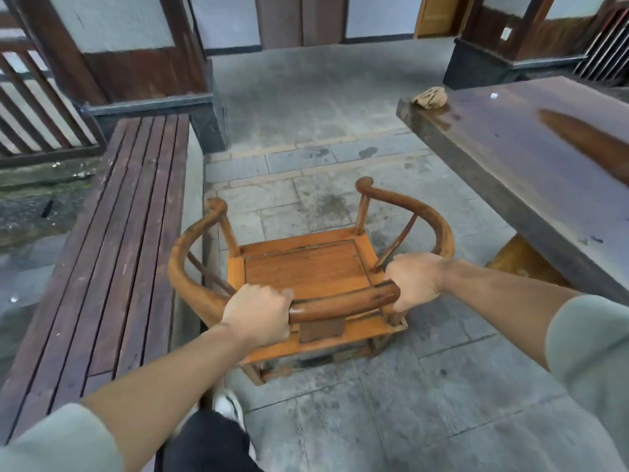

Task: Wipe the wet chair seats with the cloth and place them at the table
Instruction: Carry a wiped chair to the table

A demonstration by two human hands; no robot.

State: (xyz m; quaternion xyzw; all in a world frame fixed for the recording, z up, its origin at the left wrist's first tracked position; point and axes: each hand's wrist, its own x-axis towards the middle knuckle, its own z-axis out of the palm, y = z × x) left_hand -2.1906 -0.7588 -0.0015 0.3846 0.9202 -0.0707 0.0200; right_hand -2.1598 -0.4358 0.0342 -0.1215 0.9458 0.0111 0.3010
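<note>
Sleeves: two pale green sleeves (pixel 64 441) sit at the bottom corners, pushed up so both forearms are bare.
Leg and shoe: a dark trouser leg (pixel 211 444) and a white shoe (pixel 228 405) show low down, between the arms.
Left arm: it reaches forward and up from the bottom left, nearly straight.
Left hand: the left hand (pixel 258 316) is wrapped round the curved top rail of the chair — knuckles up, fingers curled over the far side of the rail.
Right arm: it comes in from the right edge and points left, with the wrist bent a little.
Right hand: the right hand (pixel 413 279) grips the same rail further along, with the fingers closed tight round the wood.
Chair: the chair (pixel 306 267) is orange-brown wood with a round back rail and a square seat. It looks tilted. I cannot tell if all its legs touch the ground.
Where the chair is: on the grey stone floor (pixel 442 403), between the bench and the table, close to the person.
Table: the long dark table (pixel 531 158) is on the right — its top looks shiny.
Cloth: a crumpled brown cloth (pixel 429 96) lies on the far corner of the table, well apart from both hands.
Bench: a dark bench (pixel 112 240) made of long planks runs along the left side.
</note>
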